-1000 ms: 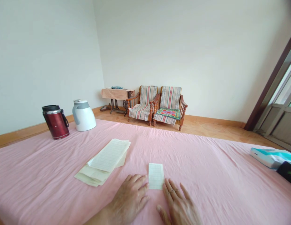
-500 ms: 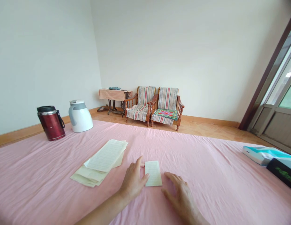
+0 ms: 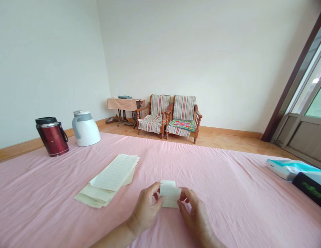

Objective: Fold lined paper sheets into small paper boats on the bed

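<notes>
A small folded sheet of pale lined paper (image 3: pixel 170 196) is held between my two hands, low over the pink cloth. Its upper part shows as a narrower strip behind a wider front layer. My left hand (image 3: pixel 147 205) pinches the left edge between thumb and fingers. On the opposite edge, my right hand (image 3: pixel 195 210) grips in the same way. To the left of my hands lies a loose stack of pale lined paper sheets (image 3: pixel 110 179), spread unevenly.
A dark red vacuum flask (image 3: pixel 53 137) and a white-and-grey jug (image 3: pixel 86 130) stand at the left. A blue-and-white package (image 3: pixel 292 168) and a black case (image 3: pixel 310 189) lie at the right. Beyond the pink cloth (image 3: pixel 214 179) are two wooden armchairs (image 3: pixel 182 112).
My right hand has come in from beside the paper and taken its right edge. The left hand now pinches the left edge, and the paper's front layer has shifted, showing a strip behind.
</notes>
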A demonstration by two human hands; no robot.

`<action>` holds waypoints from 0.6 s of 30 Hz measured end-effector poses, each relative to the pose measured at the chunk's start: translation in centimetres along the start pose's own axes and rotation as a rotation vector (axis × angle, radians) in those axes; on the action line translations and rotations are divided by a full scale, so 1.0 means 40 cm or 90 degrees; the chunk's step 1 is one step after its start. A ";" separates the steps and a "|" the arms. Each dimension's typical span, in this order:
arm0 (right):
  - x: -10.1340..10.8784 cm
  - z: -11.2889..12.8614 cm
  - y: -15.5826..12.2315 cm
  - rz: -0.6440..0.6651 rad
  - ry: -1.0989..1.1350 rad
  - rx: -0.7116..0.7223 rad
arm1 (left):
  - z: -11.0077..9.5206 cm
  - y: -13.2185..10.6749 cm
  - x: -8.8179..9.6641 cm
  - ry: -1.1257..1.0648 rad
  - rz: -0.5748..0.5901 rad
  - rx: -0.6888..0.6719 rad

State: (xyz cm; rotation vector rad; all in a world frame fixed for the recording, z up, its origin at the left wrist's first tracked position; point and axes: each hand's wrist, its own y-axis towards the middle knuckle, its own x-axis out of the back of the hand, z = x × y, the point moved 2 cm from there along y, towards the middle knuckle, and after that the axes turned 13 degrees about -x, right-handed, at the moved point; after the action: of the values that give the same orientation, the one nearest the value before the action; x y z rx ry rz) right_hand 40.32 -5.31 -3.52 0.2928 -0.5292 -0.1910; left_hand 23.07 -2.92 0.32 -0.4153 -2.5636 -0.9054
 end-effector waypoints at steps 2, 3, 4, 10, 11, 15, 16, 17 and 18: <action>0.016 0.018 -0.007 0.002 -0.030 0.069 | -0.022 -0.003 0.006 0.003 0.051 -0.069; 0.022 0.025 -0.012 0.008 -0.045 0.097 | -0.032 -0.006 0.009 -0.004 0.091 -0.102; 0.027 0.030 -0.018 0.021 -0.060 0.115 | -0.039 -0.009 0.014 -0.006 0.138 -0.123; 0.037 0.039 -0.057 0.120 -0.084 0.133 | -0.056 -0.032 0.060 0.026 0.313 -0.127; 0.038 0.039 -0.060 0.130 -0.082 0.130 | -0.058 -0.035 0.067 0.026 0.331 -0.121; 0.040 0.036 -0.066 0.140 -0.111 0.112 | -0.068 -0.039 0.082 0.016 0.336 -0.080; 0.040 0.035 -0.066 0.137 -0.116 0.108 | -0.069 -0.040 0.083 0.018 0.329 -0.076; 0.039 0.034 -0.065 0.137 -0.120 0.104 | -0.070 -0.040 0.083 0.023 0.325 -0.076; 0.039 0.033 -0.065 0.141 -0.122 0.103 | -0.070 -0.042 0.082 0.030 0.327 -0.075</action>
State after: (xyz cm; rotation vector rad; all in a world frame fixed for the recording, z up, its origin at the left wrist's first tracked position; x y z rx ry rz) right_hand 40.67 -8.44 -2.53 0.3727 -0.7635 0.0393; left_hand 20.25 -5.51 2.92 -1.0148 -2.2005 -0.8543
